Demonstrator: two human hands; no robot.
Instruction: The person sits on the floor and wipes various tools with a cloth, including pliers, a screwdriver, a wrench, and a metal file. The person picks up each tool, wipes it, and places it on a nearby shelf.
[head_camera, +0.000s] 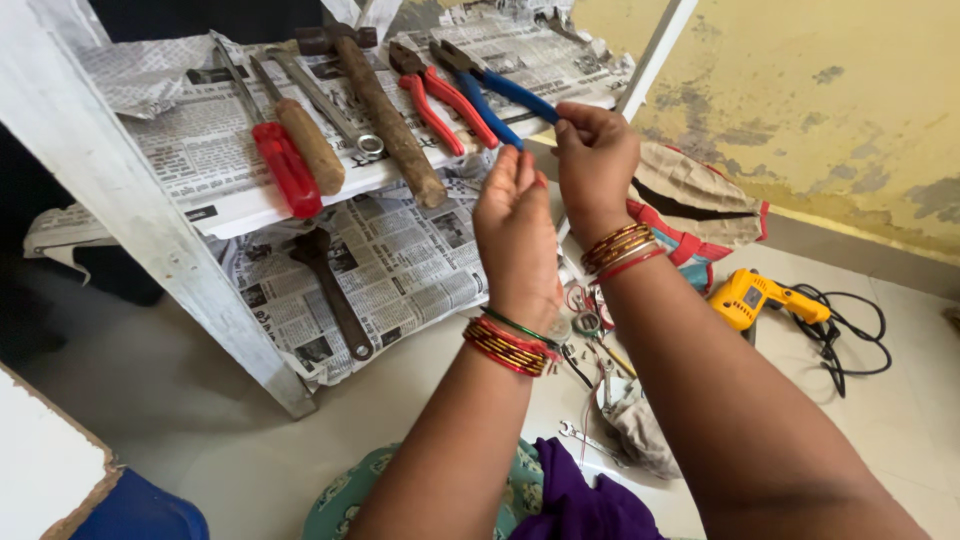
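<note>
My right hand (596, 160) is raised at the right end of the upper shelf (230, 210), its thumb and fingers pinched on the handle tip of the blue-handled pliers (497, 86). Just below and to the left, my left hand (516, 238) is held upright with straight fingers and nothing visible in it. Both wrists wear red and gold bangles. Red-handled pliers (442, 102) lie next to the blue pair, then a hammer (388, 115) with a wooden handle.
On the newspaper-lined shelf also lie a red-handled screwdriver (287, 168), a wooden-handled tool (311, 146) and a ring spanner (330, 105). A dark spanner (336, 292) rests on the lower shelf. On the floor: yellow drill (752, 298) with black cord (850, 345), cloth bag (695, 195), small loose tools (592, 335).
</note>
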